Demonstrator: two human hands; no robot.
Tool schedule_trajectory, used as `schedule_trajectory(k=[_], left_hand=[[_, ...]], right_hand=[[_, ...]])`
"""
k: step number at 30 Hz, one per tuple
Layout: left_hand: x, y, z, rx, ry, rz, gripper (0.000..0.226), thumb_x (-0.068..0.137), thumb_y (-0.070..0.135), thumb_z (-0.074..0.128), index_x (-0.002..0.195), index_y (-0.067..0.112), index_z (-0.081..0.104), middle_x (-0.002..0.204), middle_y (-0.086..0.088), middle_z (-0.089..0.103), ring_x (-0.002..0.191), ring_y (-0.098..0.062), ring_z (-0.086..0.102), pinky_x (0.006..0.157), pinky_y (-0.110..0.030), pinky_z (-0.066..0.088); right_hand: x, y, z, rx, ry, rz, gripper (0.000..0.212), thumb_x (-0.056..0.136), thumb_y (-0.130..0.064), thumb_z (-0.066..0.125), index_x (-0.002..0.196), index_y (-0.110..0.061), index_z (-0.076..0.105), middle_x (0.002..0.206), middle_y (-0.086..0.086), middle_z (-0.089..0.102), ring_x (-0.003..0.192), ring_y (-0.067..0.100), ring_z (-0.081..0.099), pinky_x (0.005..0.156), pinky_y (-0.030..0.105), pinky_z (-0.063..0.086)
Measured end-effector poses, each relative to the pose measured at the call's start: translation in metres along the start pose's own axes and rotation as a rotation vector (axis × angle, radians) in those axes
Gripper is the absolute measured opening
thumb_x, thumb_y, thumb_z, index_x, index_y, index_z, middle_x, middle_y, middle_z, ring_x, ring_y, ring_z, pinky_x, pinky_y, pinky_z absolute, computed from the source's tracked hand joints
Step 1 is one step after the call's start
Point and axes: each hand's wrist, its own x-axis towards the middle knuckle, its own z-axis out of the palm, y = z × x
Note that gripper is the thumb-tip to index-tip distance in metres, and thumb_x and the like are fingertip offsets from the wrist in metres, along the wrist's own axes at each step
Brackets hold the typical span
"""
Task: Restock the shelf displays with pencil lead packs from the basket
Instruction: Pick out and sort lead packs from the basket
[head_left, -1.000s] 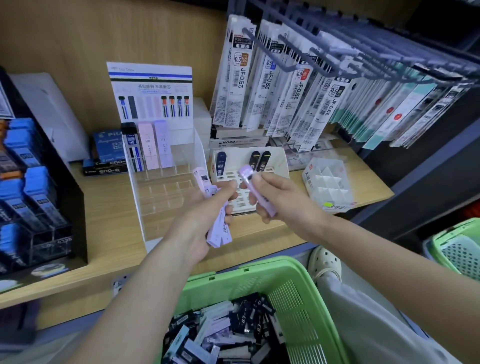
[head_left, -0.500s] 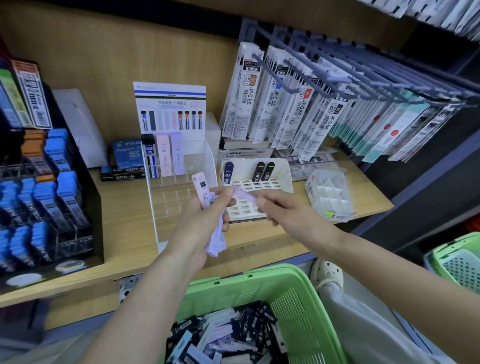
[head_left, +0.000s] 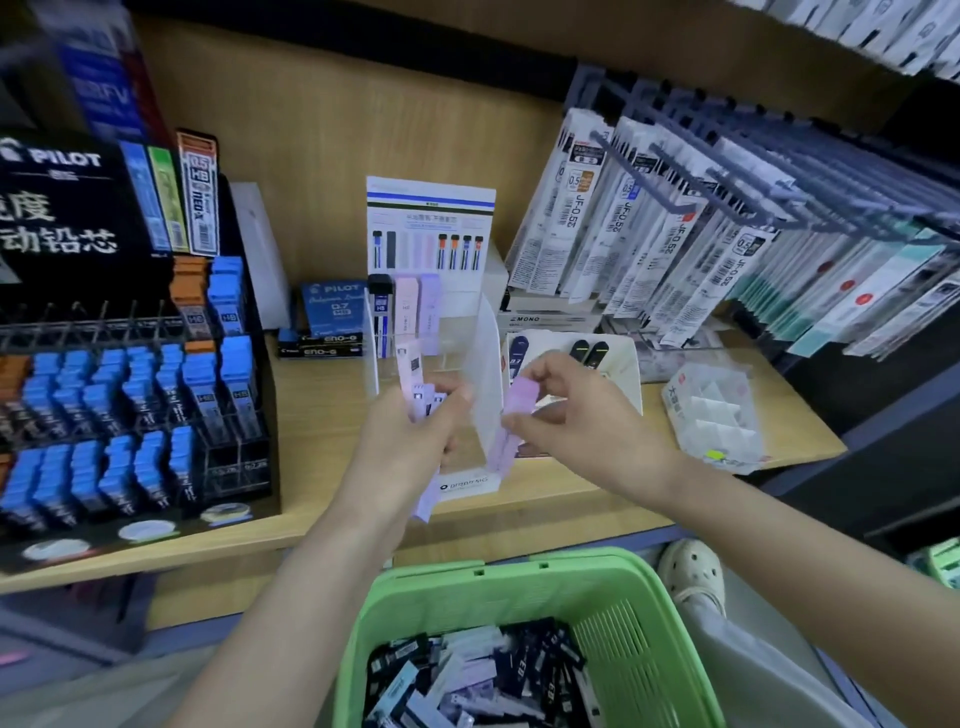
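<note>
Right hand (head_left: 576, 415) has drawn away from the left hand (head_left: 410, 441) since half a second ago. A gap now lies between them, and the single pack has swung from lying crosswise to standing nearly upright.

We note that the right hand pinches one lilac lead pack (head_left: 514, 415), a slim, flat-sided, matte plastic case, between thumb and curled fingers near its top. It sits just beside the frosted side wall of the acrylic display stand (head_left: 483, 364). We cannot tell whether it is inside or outside that wall.

The left hand is clamped round a bundle of lead packs (head_left: 415, 384), pale lilac and white rectangular cases fanned slightly. Their printed tops stick up above the fingers and their lower ends show below the palm.

The stand is clear, hard-edged plastic with stepped slots. Three upright packs (head_left: 407, 306), one black, one pink and one lilac, fill its back row under a printed card.

It rests on the wooden shelf (head_left: 322, 395), which has a smooth, light grain.

To the left is the black Pilot rack (head_left: 104, 364), holding glossy blue and orange cases in rows. To the right, hanging refill packs (head_left: 623, 223) in crinkled clear sleeves hang on grey wire pegs.

Below the shelf is the green basket (head_left: 519, 571), moulded plastic with slotted walls. It holds loose lead packs (head_left: 478, 675) in a jumbled heap of black, white and lilac.
</note>
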Motion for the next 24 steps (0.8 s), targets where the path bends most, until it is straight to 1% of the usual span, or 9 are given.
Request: schedule_trajectory(k=[1, 3, 6, 9, 12, 16, 20, 22, 24], left_hand=[[0.002, 0.000, -0.005, -0.006, 0.032, 0.004, 0.010, 0.092, 0.019, 0.060, 0.082, 0.020, 0.061, 0.065, 0.003, 0.055, 0.053, -0.007, 0.046, 0.056, -0.020, 0.041], [0.006, 0.002, -0.013, -0.016, 0.079, 0.006, 0.016, 0.093, 0.020, 0.058, 0.077, 0.019, 0.058, 0.063, 0.003, 0.052, 0.052, -0.006, 0.045, 0.056, -0.022, 0.040], [0.007, 0.007, -0.022, -0.059, 0.102, 0.000, 0.018, 0.094, 0.019, 0.055, 0.077, 0.017, 0.055, 0.061, 0.004, 0.049, 0.041, 0.002, 0.044, 0.047, -0.013, 0.039], [0.009, 0.008, -0.031, -0.071, 0.118, -0.014, 0.017, 0.094, 0.020, 0.055, 0.078, 0.015, 0.054, 0.062, 0.003, 0.050, 0.039, 0.004, 0.043, 0.043, -0.011, 0.039], [0.011, 0.007, -0.039, -0.080, 0.129, -0.029, 0.016, 0.094, 0.021, 0.055, 0.080, 0.014, 0.054, 0.062, 0.002, 0.050, 0.040, 0.001, 0.043, 0.044, -0.013, 0.040], [0.012, 0.006, -0.048, -0.098, 0.138, -0.019, 0.014, 0.094, 0.023, 0.056, 0.082, 0.015, 0.056, 0.063, 0.005, 0.054, 0.052, -0.006, 0.045, 0.049, -0.016, 0.043], [0.014, 0.006, -0.053, -0.124, 0.152, -0.023, 0.012, 0.094, 0.023, 0.056, 0.089, 0.012, 0.056, 0.065, 0.004, 0.055, 0.051, -0.005, 0.046, 0.048, -0.014, 0.044], [0.014, 0.006, -0.054, -0.126, 0.159, -0.021, 0.013, 0.094, 0.024, 0.056, 0.090, 0.012, 0.056, 0.066, 0.004, 0.055, 0.051, -0.004, 0.046, 0.047, -0.013, 0.044], [0.015, 0.006, -0.055, -0.130, 0.166, -0.023, 0.013, 0.094, 0.025, 0.056, 0.088, 0.012, 0.056, 0.067, 0.004, 0.055, 0.051, -0.004, 0.047, 0.047, -0.013, 0.045]], right_hand=[[0.007, -0.004, -0.001, 0.032, 0.038, -0.008, 0.021, 0.085, -0.009, 0.065, 0.085, -0.022, 0.049, 0.085, 0.000, 0.064, 0.070, 0.022, 0.067, 0.076, 0.049, 0.054], [0.024, -0.013, -0.004, 0.092, 0.129, -0.065, 0.021, 0.087, -0.009, 0.063, 0.086, -0.023, 0.048, 0.087, 0.006, 0.066, 0.073, 0.023, 0.066, 0.077, 0.042, 0.055], [0.052, -0.025, -0.003, 0.163, 0.250, -0.162, 0.009, 0.092, -0.011, 0.058, 0.093, -0.017, 0.051, 0.089, 0.007, 0.066, 0.078, 0.018, 0.064, 0.072, 0.027, 0.057], [0.078, -0.031, 0.007, 0.192, 0.314, -0.223, 0.007, 0.093, -0.010, 0.056, 0.093, -0.016, 0.053, 0.085, -0.001, 0.058, 0.081, 0.020, 0.063, 0.075, 0.032, 0.057], [0.099, -0.031, 0.019, 0.140, 0.320, -0.274, 0.021, 0.089, -0.010, 0.059, 0.083, -0.028, 0.052, 0.082, -0.006, 0.058, 0.083, 0.021, 0.061, 0.081, 0.040, 0.053], [0.112, -0.025, 0.033, 0.071, 0.264, -0.282, 0.021, 0.087, -0.005, 0.061, 0.083, -0.023, 0.052, 0.082, -0.004, 0.057, 0.074, 0.017, 0.058, 0.076, 0.033, 0.051], [0.114, -0.020, 0.040, -0.055, 0.158, -0.269, 0.018, 0.086, -0.004, 0.063, 0.090, -0.018, 0.051, 0.082, 0.007, 0.063, 0.072, 0.019, 0.061, 0.071, 0.026, 0.048], [0.113, -0.018, 0.042, -0.199, 0.163, -0.323, 0.017, 0.086, -0.003, 0.063, 0.091, -0.015, 0.053, 0.085, 0.005, 0.061, 0.075, 0.014, 0.059, 0.073, 0.029, 0.050], [0.114, -0.017, 0.042, -0.304, 0.216, -0.396, 0.014, 0.084, -0.002, 0.064, 0.093, -0.011, 0.058, 0.090, -0.001, 0.053, 0.073, -0.001, 0.053, 0.072, 0.022, 0.047]])
